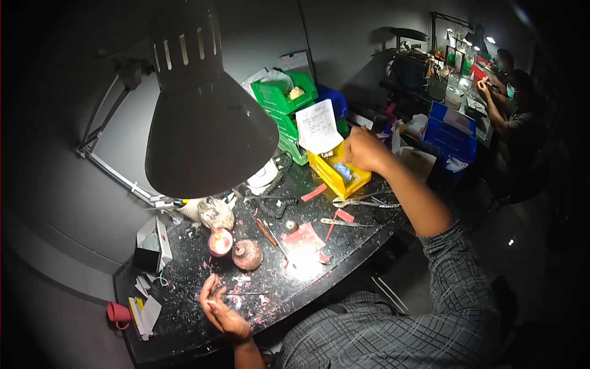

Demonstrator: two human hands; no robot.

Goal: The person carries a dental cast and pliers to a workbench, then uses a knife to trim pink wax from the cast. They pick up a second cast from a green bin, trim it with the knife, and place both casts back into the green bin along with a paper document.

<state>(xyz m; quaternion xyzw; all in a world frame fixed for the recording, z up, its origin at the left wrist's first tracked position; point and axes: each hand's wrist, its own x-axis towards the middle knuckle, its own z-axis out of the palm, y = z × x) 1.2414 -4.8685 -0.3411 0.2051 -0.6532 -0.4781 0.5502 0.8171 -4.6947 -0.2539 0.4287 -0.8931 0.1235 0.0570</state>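
Note:
My right hand (364, 151) reaches over the yellow bin (337, 178), its fingers bent down and closed at the bin's edge; whatever they may hold is hidden. Inside that bin lies a blue piece (343, 171), and a sheet of handwritten paper (318, 126) leans at its back. Low at the left, my left hand (222, 312) is raised at the bench with fingers loosely curled and apart, nothing visible in them. A thin dark tool (246, 293) lies beside its fingertips. Beyond it stand a round pinkish pot (247, 254) and a small cup (220, 242).
A big black lamp shade (209, 135) hangs over the bench's left part. Pink wax sheet (304, 240), a scalpel-like tool (346, 222), pliers (365, 202) and scraps lie about. Green bins (283, 92) are stacked behind. A pink mug (118, 315) stands far left. People sit at the far-right bench.

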